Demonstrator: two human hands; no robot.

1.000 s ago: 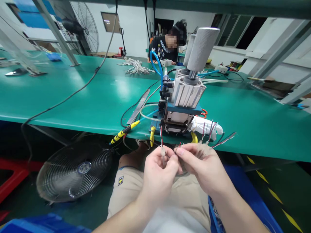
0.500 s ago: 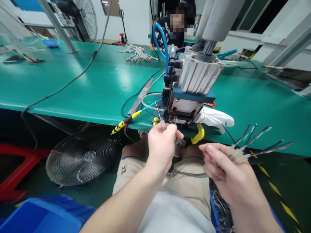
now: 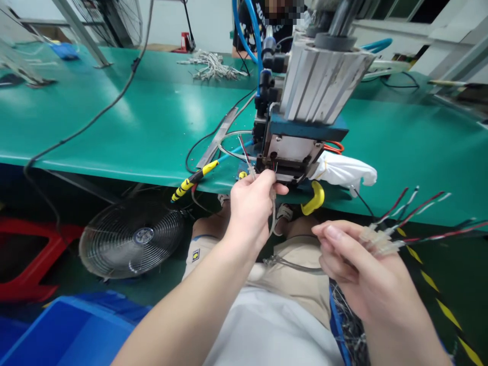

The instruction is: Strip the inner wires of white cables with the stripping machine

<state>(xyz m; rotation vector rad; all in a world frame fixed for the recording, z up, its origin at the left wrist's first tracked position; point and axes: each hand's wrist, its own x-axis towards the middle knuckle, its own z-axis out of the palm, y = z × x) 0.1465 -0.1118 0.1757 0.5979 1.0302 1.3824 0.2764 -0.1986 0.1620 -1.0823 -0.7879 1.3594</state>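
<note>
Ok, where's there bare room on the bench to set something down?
Between the cable and the strip, the bench is mostly bare. Another open patch lies right of the white bundle, behind the connectors. It's crowded around the press: strip and bundle close by, the left hand at its front.

Left, below the green table, a fan sits beside a red stool; a blue bin stands nearer. A metal strip lies on the table. Far off are a person and, to the left, a red pallet jack.
</note>
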